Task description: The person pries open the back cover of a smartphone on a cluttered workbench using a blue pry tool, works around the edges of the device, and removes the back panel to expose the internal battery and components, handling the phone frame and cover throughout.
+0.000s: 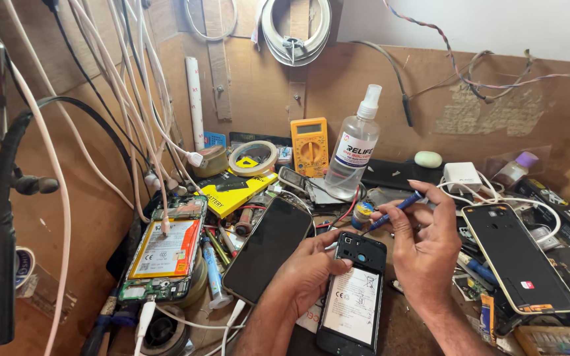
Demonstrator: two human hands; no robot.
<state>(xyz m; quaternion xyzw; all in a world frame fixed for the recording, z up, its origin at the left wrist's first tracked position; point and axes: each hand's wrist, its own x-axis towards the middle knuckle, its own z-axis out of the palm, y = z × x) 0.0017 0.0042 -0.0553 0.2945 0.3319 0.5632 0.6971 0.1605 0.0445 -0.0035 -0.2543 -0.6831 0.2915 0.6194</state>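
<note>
Nearest the camera, at the front edge of the workbench (pixel 423 329), an opened phone (pixel 354 293) with its back cover removed is held steady by the left hand (pixel 305 273), whose fingers are closed on the phone's left edge near the top. Its white-labelled battery is exposed, with a black camera frame above it. The right hand (pixel 423 247) is closed around a blue-handled screwdriver (pixel 394 209), pinched between thumb and fingers, with the tip pointing left and down, just above the phone's top edge.

A clear spray bottle (pixel 353 148) with a white nozzle stands toward the back of the bench; clear liquid is seen inside it, though the level cannot be told.

A black phone (pixel 268 247) lies face up just left of the left hand. Farther left, a dismantled phone with an orange-and-white battery (pixel 165 249) is plugged into a white cable. A black rear housing (pixel 519 256) lies toward the right edge. A yellow multimeter (pixel 309 145) leans against the back wall beside a roll of tape (pixel 253 158). White cables (pixel 126 86) hang along the left side.

The bench is wooden and cluttered, backed by brown board panels.
</note>
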